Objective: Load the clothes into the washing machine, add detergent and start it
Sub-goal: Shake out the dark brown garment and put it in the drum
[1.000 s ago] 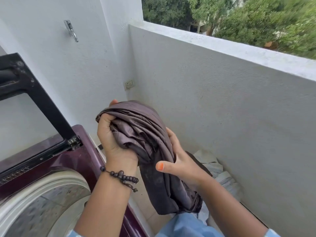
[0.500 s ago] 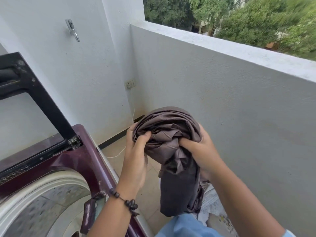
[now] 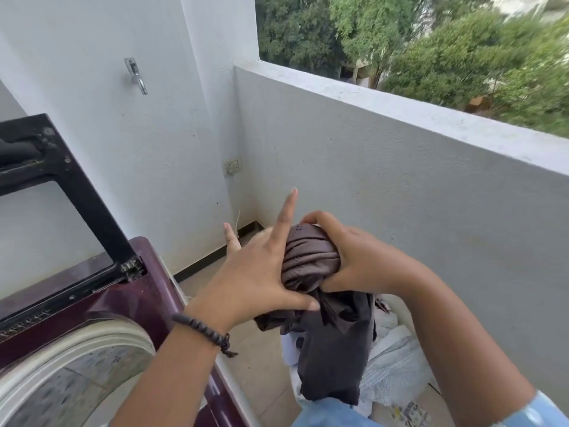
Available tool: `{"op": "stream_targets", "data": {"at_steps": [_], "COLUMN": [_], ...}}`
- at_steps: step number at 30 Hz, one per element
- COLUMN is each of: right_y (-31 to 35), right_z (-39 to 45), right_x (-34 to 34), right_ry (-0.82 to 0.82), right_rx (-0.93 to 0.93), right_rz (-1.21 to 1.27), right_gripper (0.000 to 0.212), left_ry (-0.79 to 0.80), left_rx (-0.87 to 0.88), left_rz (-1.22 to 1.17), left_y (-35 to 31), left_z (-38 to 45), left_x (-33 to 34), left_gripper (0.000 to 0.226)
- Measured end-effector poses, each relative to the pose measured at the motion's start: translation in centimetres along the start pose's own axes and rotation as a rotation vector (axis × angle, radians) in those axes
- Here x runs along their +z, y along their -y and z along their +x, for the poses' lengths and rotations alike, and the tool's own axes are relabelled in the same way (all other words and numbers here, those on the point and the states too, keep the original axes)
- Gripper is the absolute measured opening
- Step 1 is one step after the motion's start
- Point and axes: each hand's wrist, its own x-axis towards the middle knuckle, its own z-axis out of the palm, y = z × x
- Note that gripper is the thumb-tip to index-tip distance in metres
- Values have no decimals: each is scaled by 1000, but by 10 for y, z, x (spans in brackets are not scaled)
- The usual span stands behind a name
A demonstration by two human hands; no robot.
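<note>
Bunched brown-grey satin garment (image 3: 311, 260) held in air right of maroon top-load washer (image 3: 135, 306), lid up. Right hand (image 3: 360, 257) grips it; left hand (image 3: 255, 272) fingers splayed alongside. Loading step; next: swing left, drop into drum (image 3: 83, 377).

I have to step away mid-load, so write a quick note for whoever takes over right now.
Left hand: fingers spread, thumb against the dark brown garment.
Right hand: grips the garment's bunched top; the rest hangs over the clothes pile on the floor.
Washing machine: lid raised, drum open at lower left.
Done: garment picked up.
Left: drop it in, load the pile, detergent, start.
</note>
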Motion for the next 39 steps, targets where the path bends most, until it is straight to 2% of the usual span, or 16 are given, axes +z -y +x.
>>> {"op": "stream_targets", "data": {"at_steps": [3, 7, 11, 14, 16, 21, 23, 26, 27, 29, 32, 34, 36, 38, 39], "right_y": [-6, -23, -52, -73, -82, -99, -102, -100, -99, -98, -101, -99, -93, -83, -76], "right_z": [-7, -14, -20, -19, -17, -17, -17, -13, -13, -14, -20, -22, -17, -8, -3], "right_x": [-11, -15, -7, -1, 3, -11, -27, -47, -53, -64, -80, -89, -93, -93, -92], "right_ry": [-10, -27, -9, 6, -20, -330, -427, -580, -614, -639, -604, -517, -415, -339, -316], "right_rx": [44, 33, 81, 92, 107, 174, 156, 108, 99, 85, 60, 50, 34, -11, -42], "right_rz": [75, 414, 625, 719, 761, 914, 986, 1014, 1009, 942, 659, 393, 142, -5, -35], "right_gripper": [81, 96, 117, 117, 106, 41, 25, 17, 17, 15, 15, 9, 15, 7, 4], "left_ry": [-142, -321, -416, -503, -547, -609, -622, -569, -509, -355, -198, -165, -121, -36, 6], "left_rx": [11, 65, 82, 26, -31, -135, -140, -170, -175, -155, -79, -55, -10, 4, 14], "left_rz": [-263, -662, -1019, -1242, -1351, -1418, -1381, -1288, -1243, -1142, -968, -698, -276, 104, 216], "left_y": [2, -2, -8, -19, -27, -45, -53, -60, -60, -56, -50, -55, -61, -69, -70], "left_z": [8, 17, 41, 60, 71, 92, 99, 105, 105, 99, 86, 76, 75, 79, 83], "left_x": [12, 13, 7, 6, 7, 7, 8, 14, 16, 13, -4, -21, -30, -27, -21], "left_gripper": [118, 64, 55, 49, 43, 36, 33, 29, 39, 75, 118, 129, 135, 144, 146]}}
